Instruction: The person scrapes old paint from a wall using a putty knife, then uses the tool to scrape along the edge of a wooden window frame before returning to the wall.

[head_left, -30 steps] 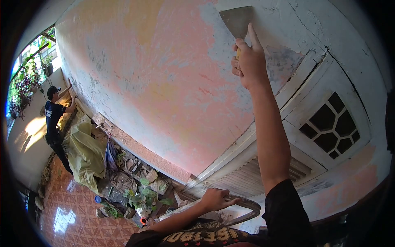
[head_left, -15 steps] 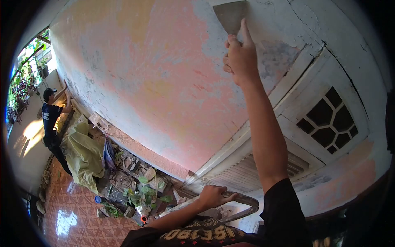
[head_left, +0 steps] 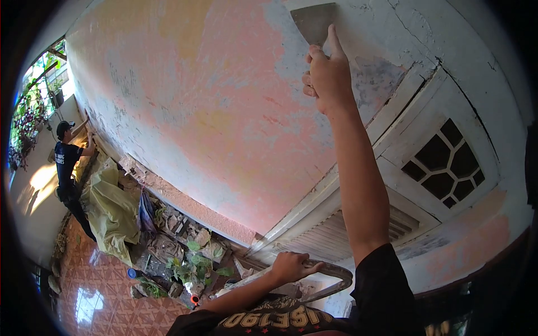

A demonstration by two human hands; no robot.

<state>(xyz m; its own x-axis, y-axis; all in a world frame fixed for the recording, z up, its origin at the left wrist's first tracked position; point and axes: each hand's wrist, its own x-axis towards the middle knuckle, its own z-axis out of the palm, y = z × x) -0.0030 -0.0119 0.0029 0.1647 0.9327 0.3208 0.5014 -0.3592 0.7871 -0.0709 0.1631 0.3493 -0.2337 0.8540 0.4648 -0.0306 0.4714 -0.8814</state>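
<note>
My right hand (head_left: 328,75) is raised high and grips a wide metal scraper (head_left: 314,23), its blade flat against the wall (head_left: 213,112) where pink paint gives way to bare grey-white plaster. The index finger lies along the blade's back. Low in the view, my left hand (head_left: 291,267) clasps a curved grey rail (head_left: 330,274) below me. The scraper's handle is hidden inside my fist.
A white louvred door with a lattice vent (head_left: 448,168) stands right of my arm. Down left, another person (head_left: 70,173) in dark clothes works at the same wall. Yellow sheeting (head_left: 112,210), rubble and green plants (head_left: 190,263) lie along the wall's foot on patterned red tiles (head_left: 101,297).
My right hand with the scraper has shifted slightly up and left along the wall. The left hand keeps its hold on the rail.
</note>
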